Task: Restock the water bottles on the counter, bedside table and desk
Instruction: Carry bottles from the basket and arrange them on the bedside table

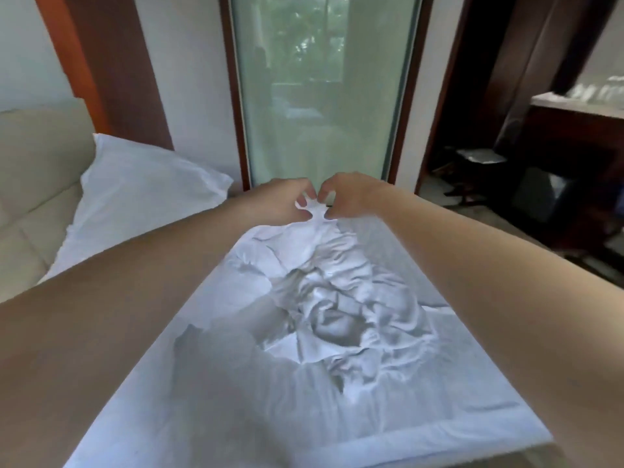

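Bed edges: the sheet [337, 315] ends at a right edge running from your right hand to the lower right, and at a near edge across the bottom of view.
Open room: a dark strip of floor [499, 211] lies right of the bed; the glass panel [324, 89] stands just past your hands.
Left side: the pillow [135, 194] leans on the padded headboard [37, 184].
Left hand [280, 201]: fingers curled, pinching a bunched tuft of the sheet.
Right hand [351, 197]: fingers curled, pinching the same tuft, almost touching your left.
Task thing: clear vessels [594, 91] stand on the counter [574, 104] at far right, well apart from both hands; they are too blurred to tell bottles from glasses.
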Available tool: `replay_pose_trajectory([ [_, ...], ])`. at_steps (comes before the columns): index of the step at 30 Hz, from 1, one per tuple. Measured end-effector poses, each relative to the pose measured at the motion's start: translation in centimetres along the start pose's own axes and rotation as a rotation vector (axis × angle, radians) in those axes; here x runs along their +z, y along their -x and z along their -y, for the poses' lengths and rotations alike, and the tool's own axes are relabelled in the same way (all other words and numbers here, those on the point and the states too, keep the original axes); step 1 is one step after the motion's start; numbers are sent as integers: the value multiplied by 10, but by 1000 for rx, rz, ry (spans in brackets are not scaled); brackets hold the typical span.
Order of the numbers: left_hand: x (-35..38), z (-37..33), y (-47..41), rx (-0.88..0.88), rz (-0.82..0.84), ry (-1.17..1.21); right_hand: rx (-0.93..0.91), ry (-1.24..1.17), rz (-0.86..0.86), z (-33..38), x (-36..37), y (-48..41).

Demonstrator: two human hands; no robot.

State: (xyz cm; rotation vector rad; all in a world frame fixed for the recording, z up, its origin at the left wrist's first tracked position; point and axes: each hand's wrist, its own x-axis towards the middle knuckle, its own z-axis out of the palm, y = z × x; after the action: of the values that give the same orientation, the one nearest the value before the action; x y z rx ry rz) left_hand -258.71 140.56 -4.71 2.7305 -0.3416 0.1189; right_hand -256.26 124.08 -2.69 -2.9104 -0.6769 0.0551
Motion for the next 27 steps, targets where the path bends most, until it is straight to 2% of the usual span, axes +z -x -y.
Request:
replay_pose_trajectory([
  [8,158,-229,-123,465,252,11,424,55,58,-238,-3,144],
  [14,237,-390,-148,686,392,-45,728,-1,58,-355,-2,258],
  [19,283,-476,-145,827,501,-57,912,-66,5,-416,7,323],
  [23,313,-513,-159,889,583,-75,1009,-141,-9,-454,21,347],
  [27,347,-547,-184,937,750,-203,1072,-203,18,-492,34,362],
])
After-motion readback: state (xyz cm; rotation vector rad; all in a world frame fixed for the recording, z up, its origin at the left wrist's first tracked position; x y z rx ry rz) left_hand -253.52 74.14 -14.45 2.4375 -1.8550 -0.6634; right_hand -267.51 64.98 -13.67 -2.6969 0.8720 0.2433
